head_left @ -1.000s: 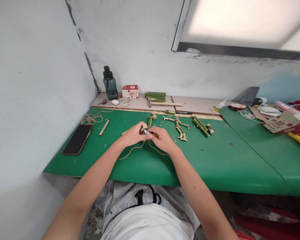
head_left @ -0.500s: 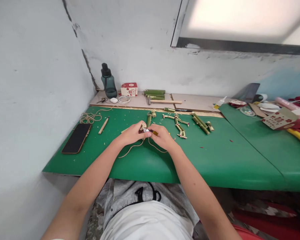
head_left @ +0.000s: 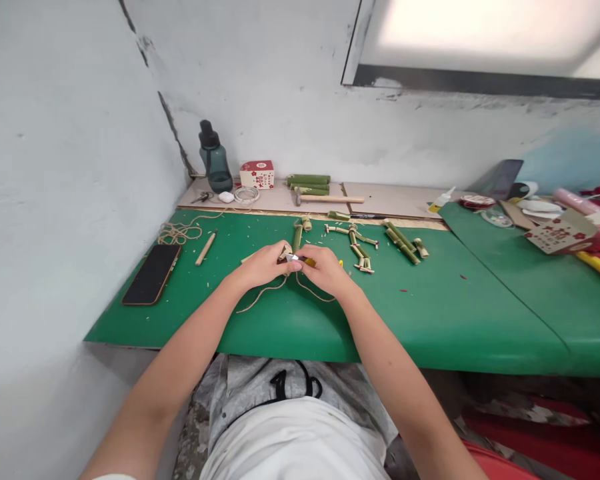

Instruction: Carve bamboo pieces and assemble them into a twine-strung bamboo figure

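Observation:
Over the green table my two hands meet. My left hand (head_left: 266,265) is closed around a short bamboo piece (head_left: 285,253), mostly covered by the fingers. In my right hand (head_left: 324,268) is a utility knife (head_left: 292,258) with a yellow part on its handle; its blade lies against the bamboo piece, beside my left thumb. Two loose ends of a thin twine (head_left: 263,293) trail out below the hands. Just beyond them lie a green bamboo length (head_left: 298,235) and a small bamboo stub (head_left: 307,224). To the right lies a jointed bamboo figure (head_left: 356,245).
A phone (head_left: 151,274), coiled twine (head_left: 179,232) and a wooden stick (head_left: 207,248) lie left. Along the back are a bottle (head_left: 215,160), a box (head_left: 257,175), a hammer (head_left: 330,199) and a glue bottle (head_left: 441,200). Bamboo tubes (head_left: 401,241) lie right of the figure.
The camera view has shifted slightly. Both hands keep their hold, and the knife blade stays at the bamboo piece with hardly any visible movement.

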Motion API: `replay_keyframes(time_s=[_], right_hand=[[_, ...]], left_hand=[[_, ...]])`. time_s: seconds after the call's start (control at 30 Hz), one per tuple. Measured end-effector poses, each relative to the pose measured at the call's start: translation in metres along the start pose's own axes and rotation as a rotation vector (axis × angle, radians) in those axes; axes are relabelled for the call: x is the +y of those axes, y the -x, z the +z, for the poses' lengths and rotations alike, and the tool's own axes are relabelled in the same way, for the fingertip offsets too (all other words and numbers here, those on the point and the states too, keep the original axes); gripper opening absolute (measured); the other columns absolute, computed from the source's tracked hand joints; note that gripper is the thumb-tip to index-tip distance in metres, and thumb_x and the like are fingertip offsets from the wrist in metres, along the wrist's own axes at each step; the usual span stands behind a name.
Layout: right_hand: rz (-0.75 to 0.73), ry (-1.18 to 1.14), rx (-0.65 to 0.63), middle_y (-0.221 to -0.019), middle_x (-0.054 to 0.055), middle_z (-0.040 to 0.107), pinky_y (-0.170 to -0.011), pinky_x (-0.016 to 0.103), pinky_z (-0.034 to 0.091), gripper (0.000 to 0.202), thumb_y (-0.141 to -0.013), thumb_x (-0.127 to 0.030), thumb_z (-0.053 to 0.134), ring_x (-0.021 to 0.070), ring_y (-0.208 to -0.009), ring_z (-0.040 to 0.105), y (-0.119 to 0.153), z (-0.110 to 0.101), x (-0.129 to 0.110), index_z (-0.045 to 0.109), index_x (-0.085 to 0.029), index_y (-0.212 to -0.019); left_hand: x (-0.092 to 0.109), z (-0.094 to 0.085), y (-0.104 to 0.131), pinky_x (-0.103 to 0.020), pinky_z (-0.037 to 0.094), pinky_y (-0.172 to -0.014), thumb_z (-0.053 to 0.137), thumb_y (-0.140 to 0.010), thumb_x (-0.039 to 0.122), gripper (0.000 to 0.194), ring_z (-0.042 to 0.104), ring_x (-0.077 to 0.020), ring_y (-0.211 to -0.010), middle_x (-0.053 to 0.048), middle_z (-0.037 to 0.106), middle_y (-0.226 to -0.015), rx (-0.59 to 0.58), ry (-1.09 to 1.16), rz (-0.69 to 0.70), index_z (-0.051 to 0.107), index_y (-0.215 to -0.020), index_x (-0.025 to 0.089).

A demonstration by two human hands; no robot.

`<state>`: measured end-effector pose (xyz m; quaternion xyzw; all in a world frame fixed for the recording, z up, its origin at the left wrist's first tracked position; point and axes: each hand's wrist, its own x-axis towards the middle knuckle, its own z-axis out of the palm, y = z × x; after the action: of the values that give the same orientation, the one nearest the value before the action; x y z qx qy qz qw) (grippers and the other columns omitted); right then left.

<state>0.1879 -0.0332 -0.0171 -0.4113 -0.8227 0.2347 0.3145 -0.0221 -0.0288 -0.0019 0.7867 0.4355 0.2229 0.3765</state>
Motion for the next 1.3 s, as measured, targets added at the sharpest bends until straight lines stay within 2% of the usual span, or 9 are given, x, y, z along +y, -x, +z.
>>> replay_keyframes(time_s=[0.23, 0.43, 0.7, 1.13, 1.3], right_hand=[[0.014, 0.021, -0.009, -0.087, 0.004, 0.071, -0.069, 0.025, 0.037, 0.013, -0.091, -0.015, 0.059, 0.0156, -0.074, 0.059, -0.0004, 0.0047, 0.0004, 0.071, -0.019, -0.092], [0.041, -0.012, -0.005, -0.082, 0.002, 0.07, -0.069, 0.025, 0.036, 0.015, -0.095, -0.022, 0.057, 0.0157, -0.072, 0.057, -0.0013, 0.0075, -0.0002, 0.07, -0.019, -0.088], [0.034, -0.036, 0.035, -0.082, 0.002, 0.068, -0.067, 0.025, 0.035, 0.018, -0.096, -0.029, 0.055, 0.0155, -0.071, 0.054, -0.0018, 0.0102, -0.0003, 0.066, -0.019, -0.086], [0.103, -0.07, 0.132, -0.083, 0.003, 0.069, -0.068, 0.026, 0.036, 0.019, -0.096, -0.032, 0.055, 0.0163, -0.072, 0.055, -0.0025, 0.0096, -0.0064, 0.068, -0.019, -0.092], [0.089, -0.106, 0.075, -0.08, 0.002, 0.066, -0.066, 0.026, 0.036, 0.022, -0.098, -0.034, 0.053, 0.0157, -0.071, 0.054, -0.0022, 0.0074, -0.0075, 0.067, -0.019, -0.091]], left_hand=[[0.0, -0.0017, 0.0001, -0.028, 0.033, -0.063, 0.056, -0.092, 0.058, 0.038, 0.052, -0.0157, -0.071, 0.002, 0.057, -0.078, -0.007, -0.058, -0.008, 0.047, -0.085, 0.022], [-0.0011, -0.0024, -0.0009, -0.028, 0.032, -0.063, 0.057, -0.092, 0.057, 0.037, 0.053, -0.0162, -0.072, 0.002, 0.057, -0.078, 0.029, -0.082, -0.02, 0.049, -0.085, 0.022], [0.0007, -0.002, -0.0009, -0.028, 0.029, -0.062, 0.058, -0.091, 0.056, 0.036, 0.049, -0.0155, -0.068, 0.003, 0.054, -0.074, 0.075, -0.086, -0.028, 0.047, -0.085, 0.022], [0.0036, 0.0017, -0.0023, -0.028, 0.028, -0.062, 0.06, -0.09, 0.056, 0.038, 0.042, -0.0134, -0.065, 0.005, 0.047, -0.071, 0.156, -0.023, -0.045, 0.044, -0.085, 0.022], [0.0026, 0.0014, -0.0024, -0.027, 0.032, -0.064, 0.064, -0.088, 0.056, 0.039, 0.044, -0.0131, -0.069, 0.005, 0.049, -0.076, 0.169, 0.023, -0.027, 0.046, -0.091, 0.022]])
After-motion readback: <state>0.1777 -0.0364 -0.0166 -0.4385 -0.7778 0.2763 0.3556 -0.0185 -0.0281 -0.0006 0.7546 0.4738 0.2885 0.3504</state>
